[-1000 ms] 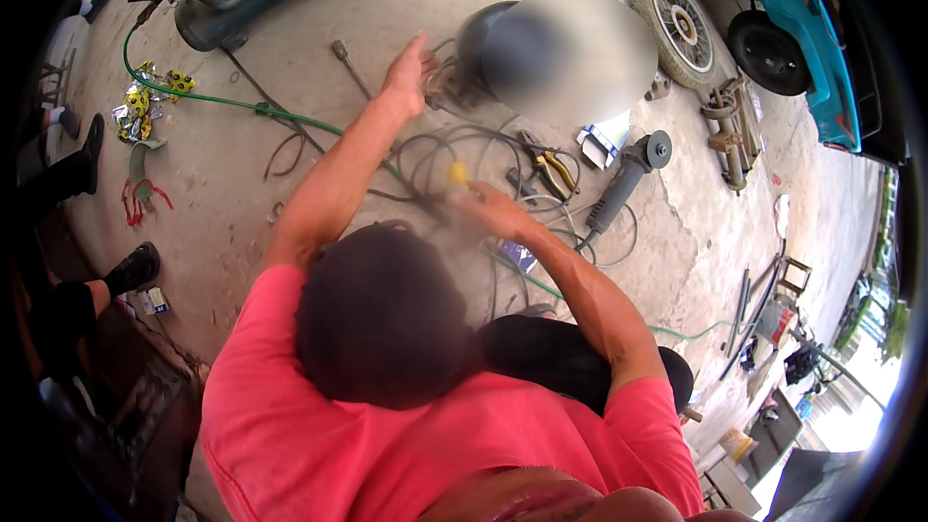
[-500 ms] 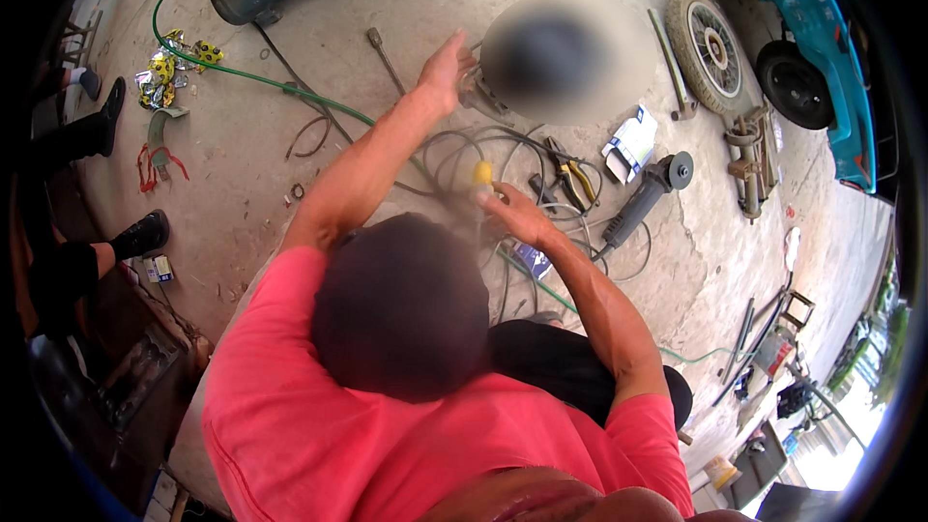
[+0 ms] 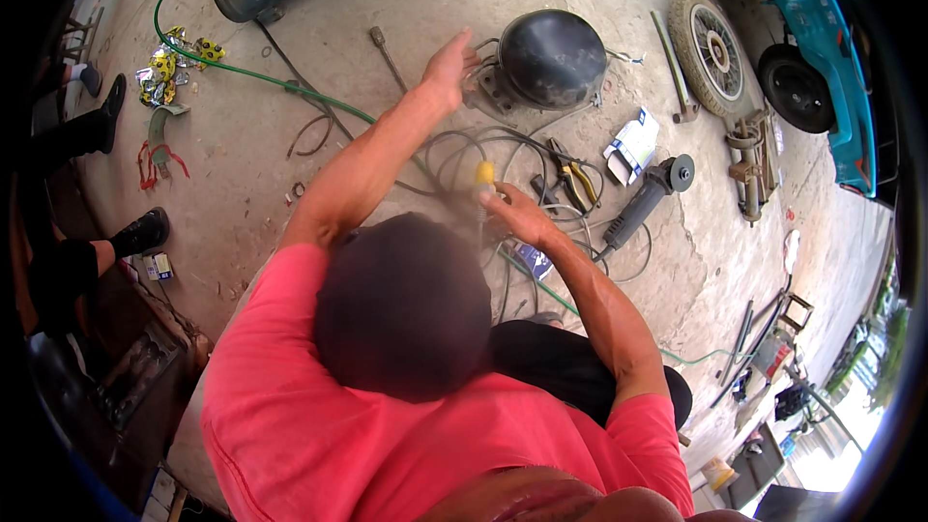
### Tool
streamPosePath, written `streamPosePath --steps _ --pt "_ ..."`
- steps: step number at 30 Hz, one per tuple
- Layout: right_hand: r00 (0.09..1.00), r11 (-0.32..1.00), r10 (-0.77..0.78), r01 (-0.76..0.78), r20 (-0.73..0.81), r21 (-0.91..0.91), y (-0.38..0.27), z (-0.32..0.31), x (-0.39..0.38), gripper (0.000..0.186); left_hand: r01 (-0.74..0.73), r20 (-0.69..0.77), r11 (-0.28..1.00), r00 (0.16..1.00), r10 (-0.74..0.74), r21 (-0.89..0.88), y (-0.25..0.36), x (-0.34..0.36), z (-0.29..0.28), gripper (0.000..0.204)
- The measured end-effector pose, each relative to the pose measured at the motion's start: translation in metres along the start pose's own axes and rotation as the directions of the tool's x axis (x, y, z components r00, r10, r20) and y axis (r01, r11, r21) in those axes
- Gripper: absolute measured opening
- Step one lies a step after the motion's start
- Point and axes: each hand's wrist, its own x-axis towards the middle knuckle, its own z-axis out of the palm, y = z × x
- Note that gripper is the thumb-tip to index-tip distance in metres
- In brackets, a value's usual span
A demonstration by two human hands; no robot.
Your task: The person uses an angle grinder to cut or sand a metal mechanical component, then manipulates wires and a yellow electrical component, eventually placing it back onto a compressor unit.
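Observation:
A black domed compressor (image 3: pixel 553 56), with a bracket at its left, sits on the concrete floor ahead of me. At its left side my left hand (image 3: pixel 449 68) is open, fingers stretched forward; I cannot tell whether it touches the bracket. Closer to me, my right hand (image 3: pixel 520 215) is closed on a small yellow-ended piece (image 3: pixel 484 174), its kind unclear and its lower part blurred. Grey cables loop on the floor around this hand. Just beyond it lie yellow-and-black pliers (image 3: pixel 578 184) and a small dark hammer-like tool (image 3: pixel 543 189).
An angle grinder (image 3: pixel 642 205) and a torn white-and-blue box (image 3: pixel 631 147) lie to the right. Farther right are a spoked wheel (image 3: pixel 709 46) and a teal vehicle (image 3: pixel 822 68). A green hose (image 3: pixel 261 75) crosses the left floor. Another person's shoe (image 3: pixel 143 232) shows at left.
The compressor, smeared out before, now shows sharply. Both my hands stay in almost the same places.

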Motion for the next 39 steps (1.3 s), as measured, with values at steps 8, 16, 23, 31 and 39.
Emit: streamPosePath --steps 8,16,23,31,39 --pt "1.0 1.0 -0.006 0.007 -0.005 0.013 0.006 0.001 0.004 0.096 -0.016 -0.027 1.0 1.0 0.015 -0.01 0.0 -0.002 0.005 0.084" --pt "1.0 1.0 0.0 0.0 0.0 -0.002 0.004 0.0 0.003 0.097 -0.029 -0.052 1.0 0.998 0.028 -0.006 -0.001 -0.003 0.007 0.081" --pt "1.0 1.0 0.015 -0.015 -0.004 0.018 0.004 0.001 0.002 0.1 -0.015 -0.049 1.0 0.999 0.016 0.013 0.0 -0.004 0.008 0.081" --pt "1.0 1.0 0.004 -0.004 -0.022 -0.011 -0.001 0.001 -0.001 0.099 -0.042 -0.039 0.999 0.998 0.043 0.006 -0.002 0.001 0.005 0.082" --pt "1.0 1.0 0.003 -0.003 -0.021 -0.002 -0.006 0.001 -0.004 0.096 -0.016 -0.042 1.0 0.999 0.015 -0.017 0.001 -0.006 0.009 0.082"
